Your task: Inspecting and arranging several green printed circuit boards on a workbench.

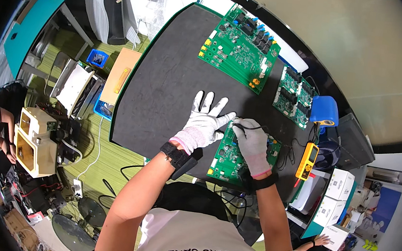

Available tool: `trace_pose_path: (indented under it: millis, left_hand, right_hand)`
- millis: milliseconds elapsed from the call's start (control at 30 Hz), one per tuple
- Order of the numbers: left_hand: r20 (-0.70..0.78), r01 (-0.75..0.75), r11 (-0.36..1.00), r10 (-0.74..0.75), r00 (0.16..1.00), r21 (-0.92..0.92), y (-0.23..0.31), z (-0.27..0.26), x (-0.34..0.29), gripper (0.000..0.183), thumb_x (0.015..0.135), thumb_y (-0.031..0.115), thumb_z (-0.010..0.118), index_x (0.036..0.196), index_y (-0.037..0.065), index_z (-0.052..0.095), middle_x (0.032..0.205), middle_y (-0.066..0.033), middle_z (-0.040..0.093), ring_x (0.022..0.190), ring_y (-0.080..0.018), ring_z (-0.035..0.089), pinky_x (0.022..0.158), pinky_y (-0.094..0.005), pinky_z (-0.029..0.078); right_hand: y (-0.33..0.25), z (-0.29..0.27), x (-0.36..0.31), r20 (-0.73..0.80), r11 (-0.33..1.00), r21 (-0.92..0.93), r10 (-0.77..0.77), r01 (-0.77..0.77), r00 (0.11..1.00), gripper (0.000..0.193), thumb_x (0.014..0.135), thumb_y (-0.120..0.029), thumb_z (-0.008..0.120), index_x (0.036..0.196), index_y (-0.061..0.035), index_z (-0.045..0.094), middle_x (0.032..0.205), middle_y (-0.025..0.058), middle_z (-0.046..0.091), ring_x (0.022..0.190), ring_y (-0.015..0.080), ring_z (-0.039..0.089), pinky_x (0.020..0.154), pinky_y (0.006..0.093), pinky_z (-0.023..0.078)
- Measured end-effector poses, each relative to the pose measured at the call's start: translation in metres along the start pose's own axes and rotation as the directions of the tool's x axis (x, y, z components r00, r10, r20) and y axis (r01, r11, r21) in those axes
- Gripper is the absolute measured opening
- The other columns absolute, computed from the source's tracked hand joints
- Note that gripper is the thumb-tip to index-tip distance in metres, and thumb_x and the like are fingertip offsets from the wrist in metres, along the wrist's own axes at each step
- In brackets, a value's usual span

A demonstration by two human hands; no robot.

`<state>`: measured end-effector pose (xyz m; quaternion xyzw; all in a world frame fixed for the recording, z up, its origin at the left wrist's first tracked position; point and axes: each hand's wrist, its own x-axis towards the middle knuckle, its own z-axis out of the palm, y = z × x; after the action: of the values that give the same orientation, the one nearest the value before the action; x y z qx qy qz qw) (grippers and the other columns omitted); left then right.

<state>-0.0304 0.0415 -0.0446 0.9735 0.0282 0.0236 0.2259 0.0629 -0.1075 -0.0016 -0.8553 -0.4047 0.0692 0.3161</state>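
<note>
A green circuit board (226,160) lies on the dark mat (161,79) close to my body, partly covered by my hands. My left hand (204,125), in a white glove, is open with its fingers spread, its thumb side by the board's upper left edge. At that same edge my gloved right hand (252,143) is closed around a thin black test lead (252,127); the lead's tip is too small to make out. A yellow handheld multimeter (308,161) lies to the right, with loose black leads near it.
Large green boards (241,49) and a smaller group of boards (293,96) lie farther back. A blue device (324,110) stands at the right edge, with white boxes (340,184) beyond. An orange-topped surface (120,75) is at left. Other people are at both sides.
</note>
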Motion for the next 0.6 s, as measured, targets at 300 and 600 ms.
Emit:
trace_pose_path:
  millis: [300,600]
  left_hand:
    - [0.012,0.007,1.000,-0.007,1.000,0.000,0.0000,0.0010,0.0012,0.075,0.069,0.036,0.071,0.137,0.029,0.040,0.149,-0.0099,0.024,0.136,-0.0423,0.013,0.110,-0.0561,-0.003]
    - [-0.013,-0.002,1.000,0.002,1.000,-0.005,-0.0012,0.0009,0.0010,0.076,0.068,0.035,0.071,0.137,0.028,0.041,0.148,-0.0107,0.025,0.135,-0.0429,0.016,0.110,-0.0564,-0.001]
  right_hand:
    - [0.0065,0.0021,-0.0011,-0.021,0.995,0.072,0.073,-0.071,0.997,0.014,0.078,-0.012,0.064,0.090,-0.0053,0.067,0.089,0.0095,0.064,0.082,0.0268,0.062,0.073,0.0335,0.049]
    - [0.0084,0.0042,0.0004,-0.003,0.997,0.067,0.042,-0.042,0.999,0.014,0.077,-0.010,0.065,0.090,-0.0056,0.066,0.089,0.0094,0.064,0.083,0.0270,0.062,0.072,0.0338,0.049]
